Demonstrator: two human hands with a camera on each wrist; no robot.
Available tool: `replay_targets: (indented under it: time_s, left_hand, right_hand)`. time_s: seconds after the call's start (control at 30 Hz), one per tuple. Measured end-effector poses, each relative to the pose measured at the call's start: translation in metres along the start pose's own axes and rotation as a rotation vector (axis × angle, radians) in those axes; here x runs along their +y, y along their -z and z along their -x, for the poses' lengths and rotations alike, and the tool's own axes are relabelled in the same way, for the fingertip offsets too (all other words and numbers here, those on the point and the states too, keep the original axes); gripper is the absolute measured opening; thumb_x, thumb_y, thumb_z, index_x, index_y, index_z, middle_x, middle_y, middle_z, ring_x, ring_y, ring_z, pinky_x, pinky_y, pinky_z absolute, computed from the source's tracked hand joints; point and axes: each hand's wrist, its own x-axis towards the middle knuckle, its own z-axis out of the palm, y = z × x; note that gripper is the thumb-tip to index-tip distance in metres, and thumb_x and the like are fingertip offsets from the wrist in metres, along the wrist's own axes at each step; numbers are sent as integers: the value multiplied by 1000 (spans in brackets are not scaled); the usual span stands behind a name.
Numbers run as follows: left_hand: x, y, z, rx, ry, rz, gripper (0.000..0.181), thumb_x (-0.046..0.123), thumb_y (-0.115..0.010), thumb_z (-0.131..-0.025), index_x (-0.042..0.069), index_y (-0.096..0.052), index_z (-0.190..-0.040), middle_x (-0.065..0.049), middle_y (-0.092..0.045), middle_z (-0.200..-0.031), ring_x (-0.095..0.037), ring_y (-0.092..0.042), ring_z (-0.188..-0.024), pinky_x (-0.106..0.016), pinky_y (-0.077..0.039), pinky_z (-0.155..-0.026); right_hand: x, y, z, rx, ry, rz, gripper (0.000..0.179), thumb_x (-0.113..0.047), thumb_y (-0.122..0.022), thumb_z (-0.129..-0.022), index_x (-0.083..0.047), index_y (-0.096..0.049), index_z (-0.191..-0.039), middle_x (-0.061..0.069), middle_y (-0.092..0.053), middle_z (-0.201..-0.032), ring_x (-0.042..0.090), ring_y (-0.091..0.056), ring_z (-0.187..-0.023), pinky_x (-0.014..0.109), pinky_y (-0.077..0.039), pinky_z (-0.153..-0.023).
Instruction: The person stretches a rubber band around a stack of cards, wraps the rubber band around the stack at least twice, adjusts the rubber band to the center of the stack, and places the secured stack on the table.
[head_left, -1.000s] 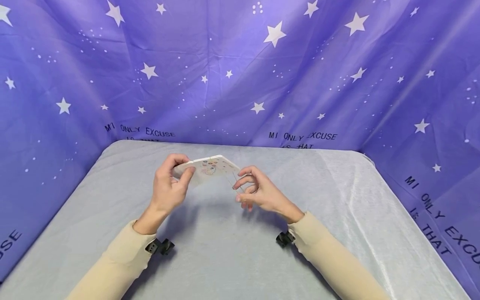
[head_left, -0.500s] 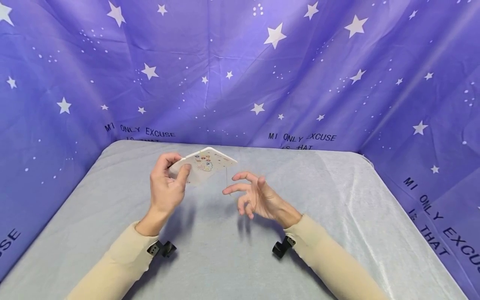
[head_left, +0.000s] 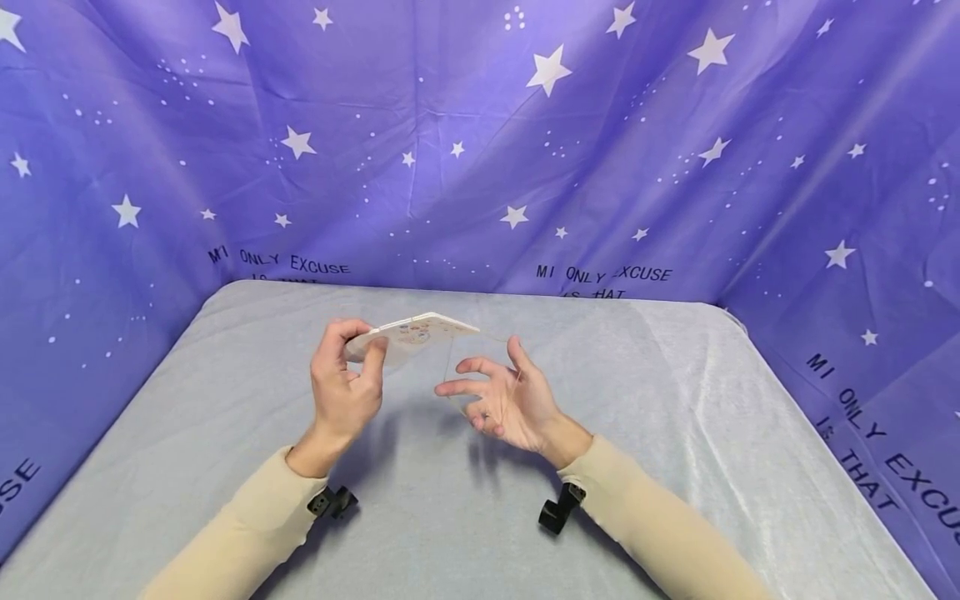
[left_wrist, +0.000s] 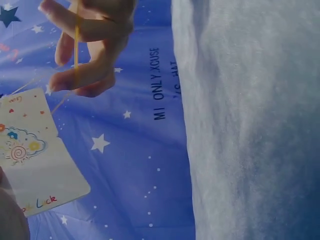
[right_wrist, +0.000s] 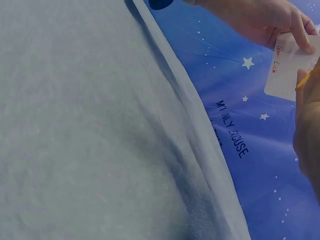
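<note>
My left hand [head_left: 345, 392] holds a small white notebook [head_left: 405, 340] by its near left end, thumb on the cover and fingers behind. The notebook is tilted above the table; in the left wrist view its cover [left_wrist: 42, 167] shows colourful doodles and the word "Luck". A thin yellowish rubber band [left_wrist: 76, 45] runs from the notebook to my right hand [head_left: 517, 404]. That hand is spread to the right of the notebook, with the band stretched over its thumb and passing by its fingers. The far side of the notebook is hidden.
A pale grey cloth covers the table [head_left: 450, 517]. Behind and beside it hangs a purple-blue curtain [head_left: 420, 192] with white stars and lettering. A small black camera [head_left: 333, 502] sits at the left wrist, another camera [head_left: 561, 508] at the right.
The right hand first lets its pinch go and spreads its fingers, then moves its thumb out with the band stretched over it. The notebook tips up, then flattens again in the left hand.
</note>
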Motion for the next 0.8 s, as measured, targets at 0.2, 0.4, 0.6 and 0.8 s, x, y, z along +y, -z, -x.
replay_targets:
  time_s: [0.2,0.4,0.6,0.8]
  left_hand:
    - [-6,-5,2,-3,-213,56,9,-15,-60,-75,-12,-52,-78,-18,-58,-74,-28,-55,-72,-28,-44,-73]
    - [-22,-10,8,-74,-441,36,8,-2,-58,-83,-5,-56,-76,-15,-61,-72,-25,-53,-63,-30,-43,-61]
    - [-21,-11,7,-136,-612,2,11,-2,-53,-85,-1,-56,-75,-13,-61,-72,-24,-51,-59,-30,-44,-54]
    - [-22,-9,6,-254,-749,-8,15,-8,-50,-80,1,-60,-74,-13,-63,-76,-26,-53,-63,-35,-48,-60]
  right_hand:
    - [-5,2,1,9,-96,-50,75,-61,-4,-97,-6,-48,-122,25,-57,-124,22,-69,-75,23,-52,-50]
    - [-20,7,5,-41,-154,-79,72,-56,-9,-100,-1,-37,-137,27,-56,-124,24,-69,-76,23,-53,-53]
    - [-30,9,9,7,-178,-51,67,-51,-17,-102,2,-24,-142,28,-58,-120,24,-70,-75,23,-55,-57]
    - [-31,14,12,12,-181,-46,49,-42,-23,-104,-3,-46,-124,20,-65,-106,27,-70,-75,23,-55,-57]
